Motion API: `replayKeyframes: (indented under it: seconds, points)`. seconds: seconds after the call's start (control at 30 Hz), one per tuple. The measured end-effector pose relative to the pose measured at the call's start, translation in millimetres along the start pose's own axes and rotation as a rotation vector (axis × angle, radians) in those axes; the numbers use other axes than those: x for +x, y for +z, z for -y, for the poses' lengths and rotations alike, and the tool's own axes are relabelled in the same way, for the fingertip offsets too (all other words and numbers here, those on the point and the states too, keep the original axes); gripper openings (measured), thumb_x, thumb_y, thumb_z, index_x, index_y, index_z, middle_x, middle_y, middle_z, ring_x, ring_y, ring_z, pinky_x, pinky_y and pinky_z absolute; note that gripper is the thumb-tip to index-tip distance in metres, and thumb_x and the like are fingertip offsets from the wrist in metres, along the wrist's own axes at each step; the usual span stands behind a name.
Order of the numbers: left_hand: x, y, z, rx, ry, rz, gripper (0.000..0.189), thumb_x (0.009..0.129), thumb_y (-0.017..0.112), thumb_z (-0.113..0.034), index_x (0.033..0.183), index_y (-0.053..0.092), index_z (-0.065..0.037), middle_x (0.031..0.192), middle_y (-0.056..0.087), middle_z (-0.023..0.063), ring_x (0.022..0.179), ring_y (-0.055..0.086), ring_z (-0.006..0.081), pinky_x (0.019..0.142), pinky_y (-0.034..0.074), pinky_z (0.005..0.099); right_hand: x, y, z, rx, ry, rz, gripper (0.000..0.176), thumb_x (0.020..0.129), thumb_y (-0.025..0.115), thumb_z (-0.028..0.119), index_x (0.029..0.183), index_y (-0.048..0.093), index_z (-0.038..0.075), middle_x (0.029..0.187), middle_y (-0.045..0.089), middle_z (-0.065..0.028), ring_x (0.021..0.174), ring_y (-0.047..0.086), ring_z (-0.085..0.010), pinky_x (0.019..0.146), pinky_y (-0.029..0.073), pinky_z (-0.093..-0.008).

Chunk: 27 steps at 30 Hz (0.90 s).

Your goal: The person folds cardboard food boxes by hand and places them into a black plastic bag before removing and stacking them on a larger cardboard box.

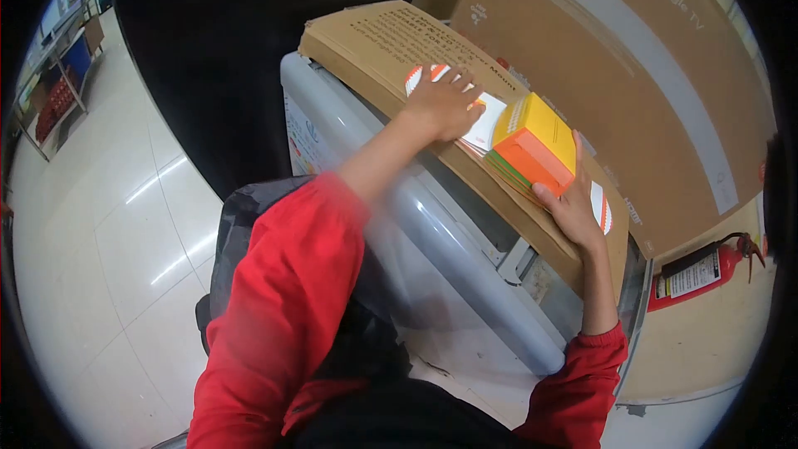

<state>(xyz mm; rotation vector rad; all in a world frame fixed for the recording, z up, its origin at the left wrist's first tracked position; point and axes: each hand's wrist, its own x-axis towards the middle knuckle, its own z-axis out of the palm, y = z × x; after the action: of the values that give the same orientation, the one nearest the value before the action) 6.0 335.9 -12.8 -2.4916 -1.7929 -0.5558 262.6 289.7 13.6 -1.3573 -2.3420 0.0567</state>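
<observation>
My right hand [575, 206] grips a thick yellow and orange block of what look like paper cards [536, 145], thumb on the near orange side and fingers partly hidden behind it. Thin green and orange edges show under the block. My left hand [446, 105] lies with fingers stretched over a white card with an orange scalloped edge [486, 120], to the left of the block. Beside my right wrist is another white and orange scalloped piece [600, 208]. All of this rests on a flat brown carton [399, 41] printed as a TV mount.
The carton lies on a grey appliance with a rounded edge [449, 216]. Behind it leans a large brown TV box [632, 83]. A red fire extinguisher [698, 274] is at the right. Tiled floor [125, 241] and a metal rack [62, 75] are at the left.
</observation>
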Motion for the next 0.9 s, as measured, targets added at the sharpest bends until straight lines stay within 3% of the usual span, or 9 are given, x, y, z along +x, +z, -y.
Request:
replayKeyframes:
  seconds: [0.03, 0.13, 0.33, 0.47, 0.57, 0.7, 0.77, 0.83, 0.9]
  points:
    - [1.3, 4.1, 0.4, 0.033, -0.027, 0.007, 0.056, 0.092, 0.018, -0.045, 0.138, 0.028, -0.015, 0.145, 0.022, 0.0059, 0.135, 0.017, 0.0216, 0.106, 0.008, 0.0553, -0.8, 2.0, 0.2, 0.008, -0.003, -0.006, 0.099, 0.071, 0.063, 0.048, 0.14, 0.005, 0.008, 0.13, 0.041, -0.0199, 0.126, 0.031, -0.0361, 0.105, 0.012, -0.0487]
    - [5.3, 4.7, 2.0, 0.02, -0.031, 0.072, 0.056, 0.092, 0.02, -0.045, 0.138, 0.026, -0.015, 0.145, 0.023, 0.0055, 0.134, 0.018, 0.0219, 0.106, 0.009, 0.0555, 0.2, -0.9, 7.2, 0.075, 0.009, 0.012, 0.098, 0.071, 0.063, 0.049, 0.14, 0.006, 0.007, 0.13, 0.04, -0.0204, 0.126, 0.031, -0.0362, 0.106, 0.012, -0.0466]
    - [-8.6, 8.2, 15.0, -0.173, 0.1, -0.163, 0.052, 0.091, 0.031, -0.044, 0.132, 0.04, -0.014, 0.143, 0.026, 0.0096, 0.134, 0.018, 0.0269, 0.107, 0.011, 0.0495, 1.5, 3.3, -1.0, 0.038, -0.007, 0.0, 0.098, 0.073, 0.059, 0.054, 0.139, 0.006, 0.004, 0.13, 0.04, -0.0206, 0.127, 0.031, -0.0342, 0.106, 0.012, -0.0472]
    - [-56.4, 17.3, 14.0, -0.303, 0.168, -0.475, 0.049, 0.09, 0.04, -0.039, 0.132, 0.04, -0.015, 0.143, 0.025, 0.0124, 0.134, 0.015, 0.0309, 0.107, 0.01, 0.0479, 0.0, -1.2, 4.8, 0.072, 0.025, 0.036, 0.099, 0.071, 0.06, 0.056, 0.139, 0.008, 0.005, 0.132, 0.04, -0.0193, 0.126, 0.033, -0.0341, 0.106, 0.013, -0.0493]
    - [-136.7, -13.8, -9.3, -0.349, 0.198, -0.469, 0.053, 0.087, 0.05, -0.031, 0.134, 0.035, -0.012, 0.144, 0.021, 0.0133, 0.134, 0.013, 0.0336, 0.107, 0.01, 0.0477, -0.2, -2.4, 4.3, 0.099, 0.001, 0.017, 0.099, 0.069, 0.062, 0.056, 0.139, 0.013, 0.008, 0.131, 0.04, -0.0211, 0.125, 0.034, -0.0349, 0.105, 0.018, -0.0489]
    - [-231.4, -25.4, -14.1, -0.568, 0.162, -0.065, 0.05, 0.086, 0.054, -0.021, 0.131, 0.038, -0.006, 0.134, 0.039, 0.0145, 0.123, 0.037, 0.0301, 0.102, 0.026, 0.0403, 1.2, -13.6, 7.2, 0.124, -0.027, 0.063, 0.089, 0.068, 0.066, 0.05, 0.138, 0.024, 0.014, 0.138, 0.029, -0.023, 0.127, 0.031, -0.036, 0.104, 0.023, -0.046]
    - [-271.8, -7.1, -6.5, -0.762, 0.075, 0.22, 0.043, 0.088, 0.053, -0.022, 0.125, 0.044, -0.002, 0.117, 0.054, 0.0172, 0.105, 0.052, 0.0294, 0.09, 0.039, 0.0375, 2.7, -15.6, 5.9, -0.012, -0.117, -0.041, 0.085, 0.069, 0.066, 0.049, 0.137, 0.028, 0.013, 0.139, 0.026, -0.0232, 0.128, 0.03, -0.0364, 0.104, 0.024, -0.045]
    - [-318.5, 24.2, 3.2, -0.762, -0.091, 0.442, 0.038, 0.087, 0.053, -0.021, 0.118, 0.049, 0.0, 0.104, 0.058, 0.0185, 0.099, 0.055, 0.031, 0.085, 0.042, 0.0383, 0.4, -12.3, 4.6, -0.043, -0.158, -0.079, 0.082, 0.07, 0.066, 0.049, 0.136, 0.031, 0.013, 0.14, 0.025, -0.0232, 0.128, 0.029, -0.0365, 0.104, 0.026, -0.0444]
    - [-337.7, 43.5, -0.6, -0.42, -0.285, 0.599, 0.039, 0.085, 0.055, -0.022, 0.116, 0.049, 0.001, 0.105, 0.056, 0.0191, 0.099, 0.054, 0.0324, 0.086, 0.041, 0.0398, 1.1, -11.4, 5.5, 0.014, -0.159, -0.074, 0.08, 0.071, 0.065, 0.048, 0.135, 0.034, 0.013, 0.14, 0.024, -0.0229, 0.128, 0.028, -0.0363, 0.104, 0.026, -0.044]
